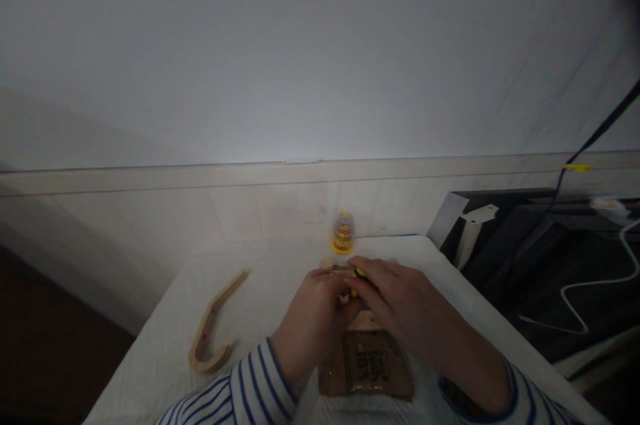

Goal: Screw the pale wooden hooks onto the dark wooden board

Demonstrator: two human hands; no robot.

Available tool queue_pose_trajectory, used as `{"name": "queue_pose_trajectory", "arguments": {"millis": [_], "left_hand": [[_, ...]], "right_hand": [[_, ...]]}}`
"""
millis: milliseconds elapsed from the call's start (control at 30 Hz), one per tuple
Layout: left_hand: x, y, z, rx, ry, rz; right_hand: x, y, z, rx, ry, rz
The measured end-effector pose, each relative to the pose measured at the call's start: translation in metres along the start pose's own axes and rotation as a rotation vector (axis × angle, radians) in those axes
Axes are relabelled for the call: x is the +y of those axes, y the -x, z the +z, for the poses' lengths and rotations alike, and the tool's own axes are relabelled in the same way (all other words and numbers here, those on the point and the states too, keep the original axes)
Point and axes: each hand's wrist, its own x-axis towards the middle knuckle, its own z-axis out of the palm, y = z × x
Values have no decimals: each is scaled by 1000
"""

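Note:
My left hand (313, 315) and my right hand (400, 305) meet over the middle of a white table (160, 352). The right hand's fingers are closed round a small yellow-and-black tool (358, 274), perhaps a screwdriver. The left hand's fingers are curled against a small wooden piece (343, 270) under the tool's tip. Beneath both wrists lies a brown printed cardboard packet (367, 365). Both sleeves are white with blue stripes.
A curved wooden part (213, 328) lies on the table to the left. A yellow holder with a clear dome (343, 232) stands at the table's far edge. Right of the table are dark furniture and a white cable (590, 285). A pale wall rises behind.

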Motion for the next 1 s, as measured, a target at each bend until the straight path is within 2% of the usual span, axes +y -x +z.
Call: {"name": "queue_pose_trajectory", "arguments": {"millis": [233, 567, 733, 1000], "left_hand": [[-5, 1, 2, -30, 43, 39], [-6, 1, 0, -69, 72, 73], [-4, 2, -3, -88, 71, 75], [-5, 2, -2, -78, 83, 99]], "right_hand": [[-1, 1, 2, -21, 24, 43], [-2, 4, 7, 28, 117, 30], [-2, 6, 3, -17, 73, 77], [2, 7, -2, -12, -52, 49]]}}
